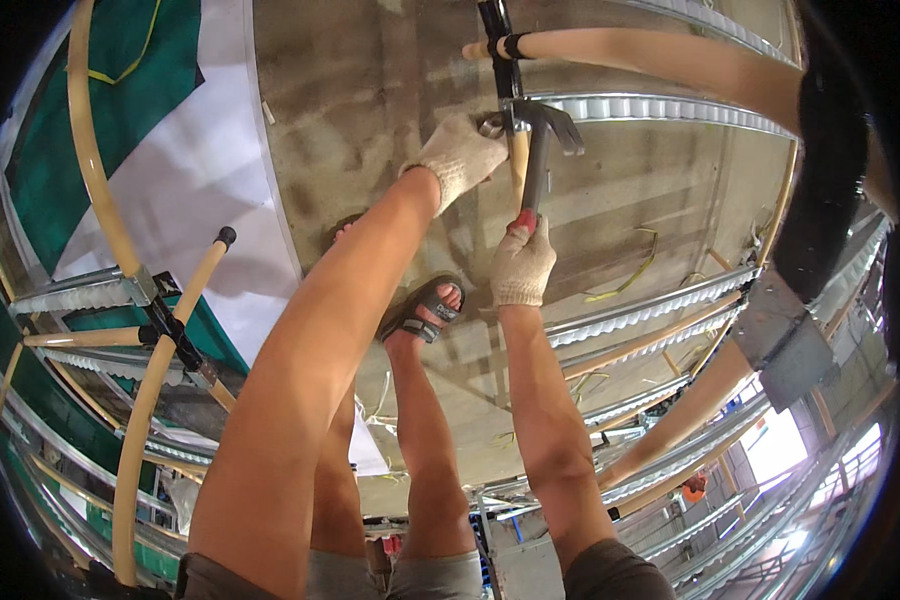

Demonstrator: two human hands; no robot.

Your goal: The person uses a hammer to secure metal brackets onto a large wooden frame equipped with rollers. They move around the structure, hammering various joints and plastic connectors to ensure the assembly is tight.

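Head view, and here's your right hand [523, 265], in a knitted off-white glove, wrapped round a dark steel claw hammer [538, 165] with a red grip. Its head overlaps a tan tubular pole [519, 170]; contact's unclear. Your similarly gloved left hand [460, 157] curls beside that pole, its grip impossible to tell.

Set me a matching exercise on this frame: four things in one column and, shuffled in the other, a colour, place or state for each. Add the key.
Column one
1. Hammer
2. Left hand
3. Sandal
4. Large flat sheet

Column two
A. Gloved, beside a dark pole section
B. White, bordering a green surface
C. Held in the right hand
D. Black, worn on a foot

Right pairs: 1-C, 2-A, 3-D, 4-B
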